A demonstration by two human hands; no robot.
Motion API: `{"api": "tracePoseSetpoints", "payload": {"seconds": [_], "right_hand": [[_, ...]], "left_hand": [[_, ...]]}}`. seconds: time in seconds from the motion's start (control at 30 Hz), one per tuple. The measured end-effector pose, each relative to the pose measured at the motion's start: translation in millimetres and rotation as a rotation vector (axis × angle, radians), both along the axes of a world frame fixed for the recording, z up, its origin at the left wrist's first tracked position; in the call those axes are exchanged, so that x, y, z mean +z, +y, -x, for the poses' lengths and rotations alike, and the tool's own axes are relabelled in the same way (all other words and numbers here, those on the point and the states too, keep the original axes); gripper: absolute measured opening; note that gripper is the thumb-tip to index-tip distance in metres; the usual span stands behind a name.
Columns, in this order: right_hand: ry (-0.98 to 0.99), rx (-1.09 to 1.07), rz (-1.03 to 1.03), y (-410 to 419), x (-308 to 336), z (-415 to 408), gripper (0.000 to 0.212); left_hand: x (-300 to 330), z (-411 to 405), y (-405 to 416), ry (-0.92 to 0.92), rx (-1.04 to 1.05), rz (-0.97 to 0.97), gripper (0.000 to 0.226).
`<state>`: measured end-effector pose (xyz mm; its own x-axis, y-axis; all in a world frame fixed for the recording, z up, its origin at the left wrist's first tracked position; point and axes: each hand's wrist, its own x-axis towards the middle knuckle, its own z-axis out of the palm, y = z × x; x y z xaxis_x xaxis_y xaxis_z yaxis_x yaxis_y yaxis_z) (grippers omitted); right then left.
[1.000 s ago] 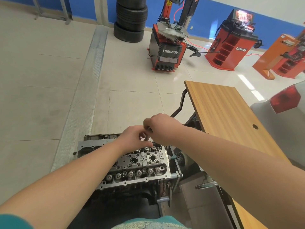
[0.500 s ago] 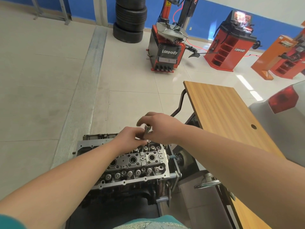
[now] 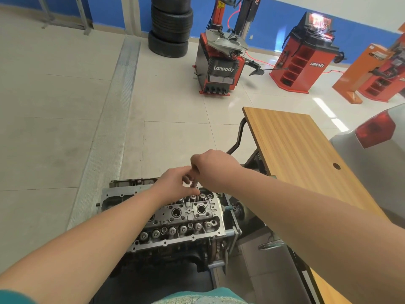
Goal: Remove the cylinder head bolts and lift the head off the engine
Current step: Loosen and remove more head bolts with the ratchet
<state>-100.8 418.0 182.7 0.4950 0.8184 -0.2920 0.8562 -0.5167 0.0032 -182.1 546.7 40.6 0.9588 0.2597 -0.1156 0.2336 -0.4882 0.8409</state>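
Gripping a slim metal bolt [image 3: 194,182] above the far edge of the cylinder head [image 3: 184,218], the right hand [image 3: 215,167] curls around its upper part; the left hand [image 3: 175,183] pinches its lower end, hiding the tip.

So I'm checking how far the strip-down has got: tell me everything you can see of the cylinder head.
The cylinder head is bare grey metal, seated flat on the engine, its top open to view. Round bores run down its middle, rows of small round valve parts line both long sides, and little bolt holes dot the rim. It sits low, beside the wooden table. The left hand rests at its far edge; the right hand grips a slim metal tool pointing down at that edge. The left forearm hides part of it.
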Motion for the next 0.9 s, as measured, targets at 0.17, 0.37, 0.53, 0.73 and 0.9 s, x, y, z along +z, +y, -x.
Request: {"api": "tracePoseSetpoints", "payload": {"seconds": [0.17, 0.37, 0.53, 0.73, 0.9], "right_hand": [[0.175, 0.093, -0.131, -6.1, 6.5, -2.6, 0.028], [0.075, 0.071, -0.041, -0.6, -1.8, -1.2, 0.019], [0.102, 0.055, -0.086, -3.3, 4.9, -0.5, 0.035], [0.09, 0.06, -0.027, -1.9, 2.9, 0.5, 0.023], [0.13, -0.046, -0.143, -2.2, 5.4, 2.0, 0.04]], "left_hand": [[-2.1, 2.9, 4.6, 0.035, 0.01, 0.012, 0.018], [-0.4, -0.4, 2.2, 0.042, 0.042, 0.05, 0.018], [-1.0, 2.6, 6.9, 0.061, 0.005, 0.071, 0.012], [-1.1, -3.2, 1.9, 0.058, -0.012, 0.066, 0.019], [-1.9, -5.3, 5.3, 0.081, 0.022, -0.016, 0.02]]}}
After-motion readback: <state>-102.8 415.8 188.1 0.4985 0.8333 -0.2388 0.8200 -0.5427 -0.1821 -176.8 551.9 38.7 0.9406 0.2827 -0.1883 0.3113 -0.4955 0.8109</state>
